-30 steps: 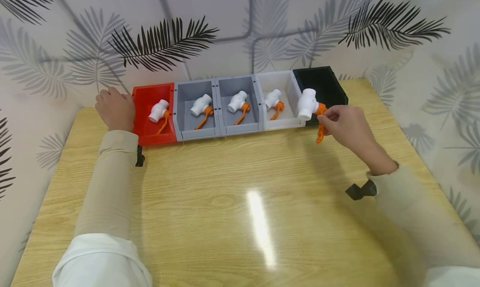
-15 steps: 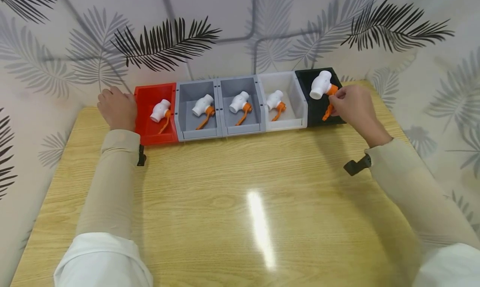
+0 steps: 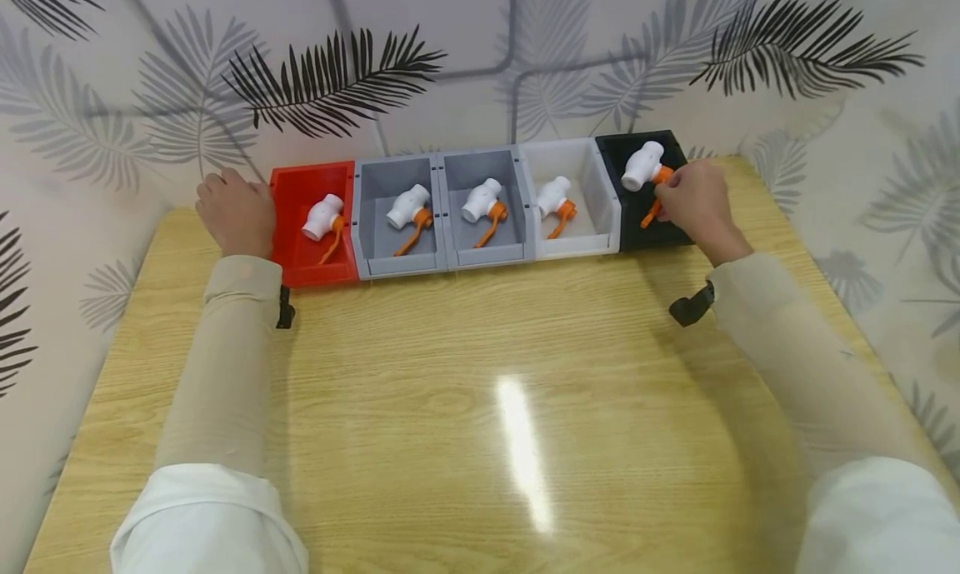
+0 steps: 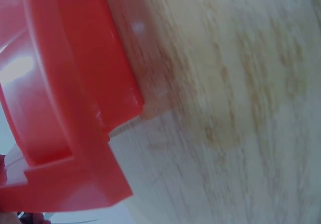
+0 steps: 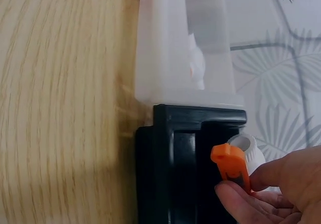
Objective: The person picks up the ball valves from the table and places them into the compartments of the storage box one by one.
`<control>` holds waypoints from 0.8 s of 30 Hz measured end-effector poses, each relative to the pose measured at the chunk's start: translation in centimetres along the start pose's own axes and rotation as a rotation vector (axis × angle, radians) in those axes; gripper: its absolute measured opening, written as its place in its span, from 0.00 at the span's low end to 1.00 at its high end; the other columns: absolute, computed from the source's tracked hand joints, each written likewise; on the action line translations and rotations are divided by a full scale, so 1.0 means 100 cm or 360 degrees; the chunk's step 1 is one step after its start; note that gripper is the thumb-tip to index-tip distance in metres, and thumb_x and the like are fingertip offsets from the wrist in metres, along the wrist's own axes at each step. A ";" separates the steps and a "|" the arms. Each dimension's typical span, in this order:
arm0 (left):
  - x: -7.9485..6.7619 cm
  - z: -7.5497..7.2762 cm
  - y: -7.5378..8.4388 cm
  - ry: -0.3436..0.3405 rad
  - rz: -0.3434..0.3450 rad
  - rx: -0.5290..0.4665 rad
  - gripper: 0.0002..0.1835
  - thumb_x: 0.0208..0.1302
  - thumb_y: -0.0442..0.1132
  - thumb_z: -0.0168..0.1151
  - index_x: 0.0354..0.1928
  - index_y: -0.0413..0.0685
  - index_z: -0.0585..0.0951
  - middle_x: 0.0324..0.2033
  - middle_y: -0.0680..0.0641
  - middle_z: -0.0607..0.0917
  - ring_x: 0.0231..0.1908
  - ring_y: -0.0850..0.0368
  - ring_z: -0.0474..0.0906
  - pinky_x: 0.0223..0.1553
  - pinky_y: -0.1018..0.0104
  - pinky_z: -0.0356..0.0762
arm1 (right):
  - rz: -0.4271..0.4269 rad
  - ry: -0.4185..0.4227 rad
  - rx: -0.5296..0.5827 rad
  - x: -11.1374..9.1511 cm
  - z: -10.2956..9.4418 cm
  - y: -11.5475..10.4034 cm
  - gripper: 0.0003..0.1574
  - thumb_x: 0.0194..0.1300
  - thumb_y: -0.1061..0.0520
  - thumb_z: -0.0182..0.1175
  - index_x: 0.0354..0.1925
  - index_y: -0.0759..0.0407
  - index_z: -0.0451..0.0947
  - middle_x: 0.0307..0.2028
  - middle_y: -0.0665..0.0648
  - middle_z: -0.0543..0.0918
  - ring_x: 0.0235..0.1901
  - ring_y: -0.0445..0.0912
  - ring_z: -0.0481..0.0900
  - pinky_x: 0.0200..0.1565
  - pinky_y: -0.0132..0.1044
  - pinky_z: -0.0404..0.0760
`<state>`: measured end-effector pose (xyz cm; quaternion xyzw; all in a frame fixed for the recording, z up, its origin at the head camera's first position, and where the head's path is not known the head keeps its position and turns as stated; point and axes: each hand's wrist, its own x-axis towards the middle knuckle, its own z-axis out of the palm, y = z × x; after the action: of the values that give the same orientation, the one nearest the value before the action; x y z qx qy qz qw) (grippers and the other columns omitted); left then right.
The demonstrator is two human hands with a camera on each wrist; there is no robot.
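Observation:
My right hand (image 3: 693, 199) pinches the orange lever handle (image 5: 230, 163) of a white plastic ball valve (image 3: 642, 166) between thumb and fingers. The valve is over the black bin (image 3: 652, 234), its white body tilted toward the back; a ribbed white end (image 5: 246, 143) shows in the right wrist view. At the far left, my left hand (image 3: 236, 214) rests beside the left wall of the red bin (image 3: 300, 274), fingers loosely bent. A matching ball valve (image 3: 323, 217) lies in the red bin. In the left wrist view the red bin (image 4: 65, 98) hides most of that hand.
Two grey bins (image 3: 401, 265) (image 3: 487, 256) and a white bin (image 3: 577, 245) join the red and black ones in a row, each with one ball valve (image 3: 408, 207). The wooden table (image 3: 412, 391) spreads in front; a leaf-patterned wall covering (image 3: 465, 99) stands close behind.
My right hand has carried the ball valve rightward and back from the white bin's front corner, then lower over the black bin. The left hand stays by the red bin.

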<state>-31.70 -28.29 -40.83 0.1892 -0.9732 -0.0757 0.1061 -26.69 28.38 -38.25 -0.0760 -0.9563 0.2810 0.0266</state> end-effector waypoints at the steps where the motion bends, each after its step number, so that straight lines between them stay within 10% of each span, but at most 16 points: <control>1: 0.000 0.000 0.001 -0.0005 0.0000 0.0000 0.26 0.65 0.45 0.29 0.54 0.31 0.62 0.47 0.32 0.67 0.48 0.37 0.61 0.49 0.47 0.60 | 0.0001 0.0003 -0.0006 0.001 0.002 0.001 0.16 0.58 0.60 0.50 0.24 0.71 0.76 0.20 0.62 0.80 0.18 0.47 0.80 0.17 0.29 0.73; 24: -0.001 0.003 0.000 0.0039 -0.0018 -0.0017 0.26 0.65 0.45 0.30 0.54 0.31 0.63 0.47 0.32 0.68 0.48 0.38 0.62 0.49 0.48 0.61 | 0.0098 0.0163 -0.0168 0.016 0.045 0.011 0.19 0.54 0.56 0.51 0.11 0.61 0.66 0.13 0.57 0.69 0.16 0.50 0.66 0.16 0.39 0.65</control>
<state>-31.70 -28.26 -41.10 0.1951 -0.9704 -0.0790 0.1187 -28.53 27.13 -42.56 -0.1208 -0.9644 0.2267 0.0629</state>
